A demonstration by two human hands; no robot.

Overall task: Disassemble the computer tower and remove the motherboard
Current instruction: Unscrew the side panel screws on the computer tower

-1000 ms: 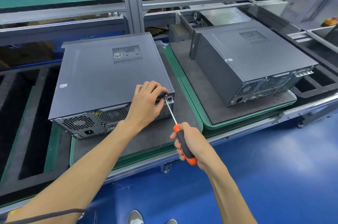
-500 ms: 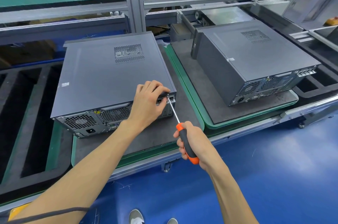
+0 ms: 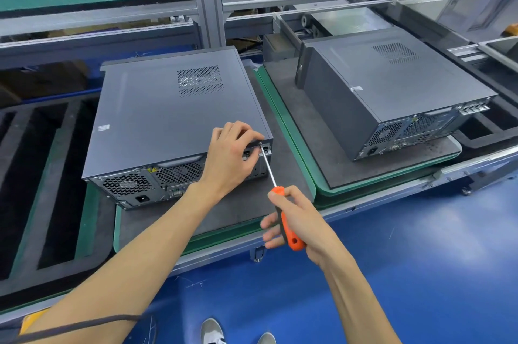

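Since a sec ago my view slid a bit to the right, and my right hand (image 3: 301,221) loosened: the lower fingers now stick out from the orange screwdriver (image 3: 286,227) handle, like I'm re-gripping for the next turn. The tip has stayed on the same screw (image 3: 260,144).

The computer (image 3: 176,116) I'm opening lies flat on its side on a gray pad (image 3: 252,197), left of the middle of the frame, back panel facing me. My left hand (image 3: 228,157) rests on the back right corner, fingers curled, thumb & finger pinching near the screw. My right hand holds the screwdriver by thumb & top fingers.

To do this well, I think: keep the shaft straight in line w/ the screw, push in while turning so the tip won't slip out, and keep my left fingers by the screw to catch it when it comes free. The lid is still on, so I'm near the start.

Writing: a small white sticker (image 3: 103,128) on the lid and a yellow sticker (image 3: 151,170) on the back, both too small to read. No brand name shows. A 2nd computer (image 3: 392,85) sits on the next pad, right side of the frame.
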